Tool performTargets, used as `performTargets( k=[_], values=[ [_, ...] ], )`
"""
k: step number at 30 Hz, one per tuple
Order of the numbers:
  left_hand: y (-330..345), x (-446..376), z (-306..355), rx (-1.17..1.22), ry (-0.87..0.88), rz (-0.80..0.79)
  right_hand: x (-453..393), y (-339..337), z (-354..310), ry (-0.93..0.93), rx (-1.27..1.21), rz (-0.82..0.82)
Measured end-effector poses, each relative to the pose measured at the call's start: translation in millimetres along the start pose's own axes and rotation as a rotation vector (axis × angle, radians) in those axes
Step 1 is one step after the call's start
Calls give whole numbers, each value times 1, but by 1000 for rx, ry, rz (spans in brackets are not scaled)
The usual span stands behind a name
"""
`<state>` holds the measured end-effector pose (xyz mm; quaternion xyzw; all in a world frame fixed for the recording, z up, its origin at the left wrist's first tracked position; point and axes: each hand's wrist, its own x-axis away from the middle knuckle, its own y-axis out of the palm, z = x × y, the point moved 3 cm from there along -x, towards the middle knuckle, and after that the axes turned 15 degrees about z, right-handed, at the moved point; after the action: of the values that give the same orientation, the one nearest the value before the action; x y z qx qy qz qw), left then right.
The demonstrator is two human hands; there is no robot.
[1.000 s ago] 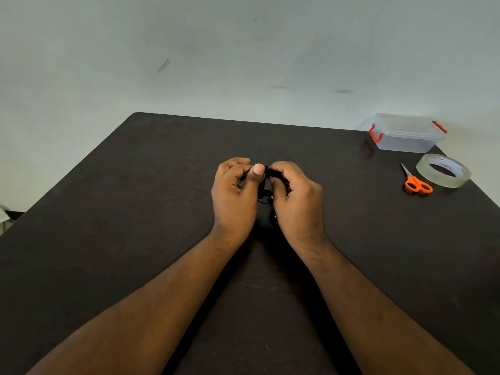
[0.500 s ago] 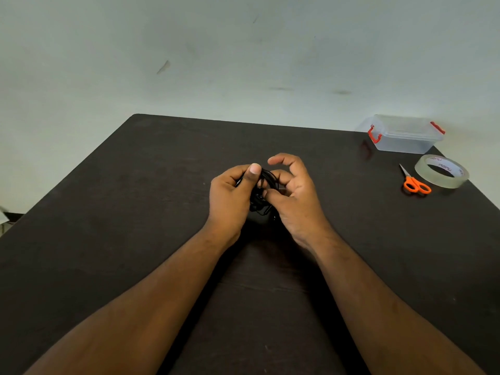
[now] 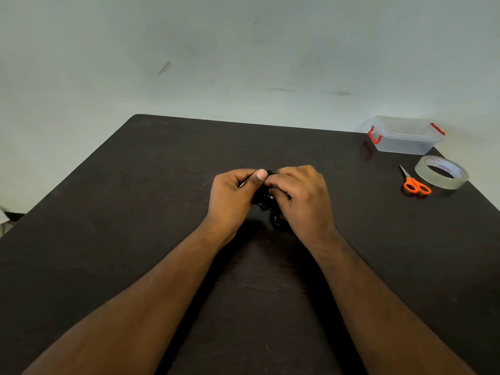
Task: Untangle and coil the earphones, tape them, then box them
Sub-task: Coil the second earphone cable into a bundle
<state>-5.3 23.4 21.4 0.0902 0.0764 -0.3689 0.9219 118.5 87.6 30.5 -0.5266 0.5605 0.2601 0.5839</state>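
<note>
A bunch of black earphones (image 3: 263, 203) hangs between my two hands over the middle of the dark table (image 3: 135, 212). My left hand (image 3: 232, 198) grips it from the left, thumb on top, with a bit of metal plug showing by the fingers. My right hand (image 3: 300, 197) curls its fingers round the bunch from the right. Most of the cable is hidden by the hands. At the far right stand a clear plastic box (image 3: 403, 135) with red latches and its lid on, a roll of clear tape (image 3: 441, 172) and orange-handled scissors (image 3: 414, 182).
A pale wall rises behind the table's far edge. The box, tape and scissors sit close to the right edge of the table. Something pale shows off the table at the far left (image 3: 4, 216).
My right hand's fingers, spread half a second ago, have curled back over the earphones. Both hands stay close together at the table's middle.
</note>
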Motion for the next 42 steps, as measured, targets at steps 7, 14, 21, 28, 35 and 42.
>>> performTargets(
  k=[7, 14, 21, 28, 35, 42],
  values=[
    [2, -1, -7, -173, 74, 12, -8, -11, 2, -148, 188, 98],
    [3, 0, -3, -219, 78, -3, -7, -10, -3, -191, 232, 77],
    [3, 3, -7, -166, 6, 27, -5, -5, -4, -211, 260, 32],
    [-1, 2, -1, -162, 98, 50, -6, -1, 1, -203, 151, -86],
    [1, 3, 7, -6, -41, -16, -8, -9, 16, -214, 21, -148],
    [1, 5, 3, 62, -286, -65, 3, -6, 12, 222, -311, -60]
  ],
)
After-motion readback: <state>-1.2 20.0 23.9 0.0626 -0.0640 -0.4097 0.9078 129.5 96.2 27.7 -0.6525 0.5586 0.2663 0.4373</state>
